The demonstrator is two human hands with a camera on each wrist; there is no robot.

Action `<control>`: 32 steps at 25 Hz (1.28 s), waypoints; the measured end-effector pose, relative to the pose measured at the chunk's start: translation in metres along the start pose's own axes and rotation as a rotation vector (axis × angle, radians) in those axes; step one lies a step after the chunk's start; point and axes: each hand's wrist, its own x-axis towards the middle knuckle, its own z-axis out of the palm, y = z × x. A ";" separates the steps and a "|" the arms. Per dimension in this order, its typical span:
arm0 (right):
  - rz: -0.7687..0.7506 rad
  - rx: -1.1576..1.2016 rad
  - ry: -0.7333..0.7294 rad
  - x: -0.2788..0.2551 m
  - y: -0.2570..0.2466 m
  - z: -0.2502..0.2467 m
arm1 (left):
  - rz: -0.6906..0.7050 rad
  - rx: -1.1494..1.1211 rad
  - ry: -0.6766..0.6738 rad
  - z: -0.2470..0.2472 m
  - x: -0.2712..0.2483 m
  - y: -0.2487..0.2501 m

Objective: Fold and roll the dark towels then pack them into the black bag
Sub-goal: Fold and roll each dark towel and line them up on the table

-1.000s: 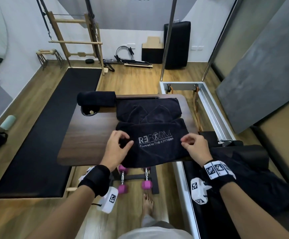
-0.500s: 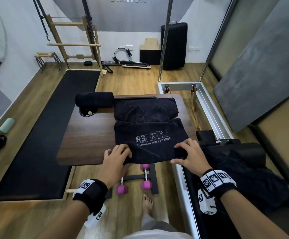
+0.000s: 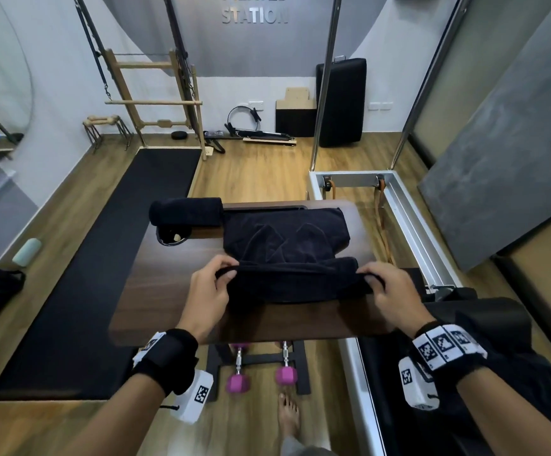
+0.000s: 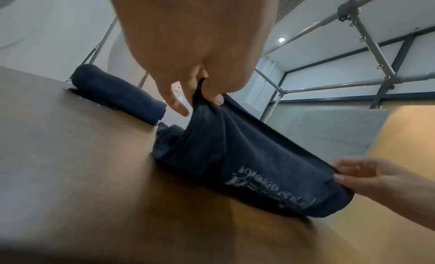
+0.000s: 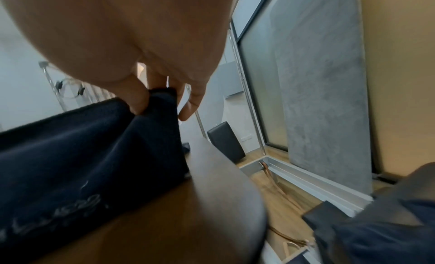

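Towel point(image 3: 287, 284) stretched between both hands, left hand point(image 3: 206, 296) and right hand point(image 3: 391, 292) each pinching a lifted near corner.

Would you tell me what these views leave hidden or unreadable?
- Towel logo: faces down in the head view, smeared in both wrist views.
- Right hand fingertips: tucked under the hem.
- Wall lettering: top line cut by the head view's edge.
- Black bag: cannot be told for sure.

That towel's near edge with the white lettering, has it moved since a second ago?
Yes. Both hands, left hand and right hand, have lifted the towel edge off the table and carried it away from the table's near edge, hiding the lettering.
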 end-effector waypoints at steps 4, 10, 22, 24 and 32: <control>0.017 0.101 0.169 0.093 0.004 -0.022 | 0.012 -0.012 0.046 -0.002 0.061 0.007; 0.111 0.003 0.091 0.197 0.023 -0.012 | -0.014 0.160 0.260 0.008 0.147 0.001; 0.278 -0.078 -0.201 0.255 0.081 0.045 | -0.209 0.854 -0.095 0.046 0.209 -0.023; 0.283 -0.103 -0.203 0.253 0.083 0.047 | -0.201 0.860 -0.146 0.052 0.211 -0.026; 0.353 -0.045 -0.122 0.238 0.088 0.041 | -0.198 0.778 -0.138 0.061 0.208 -0.032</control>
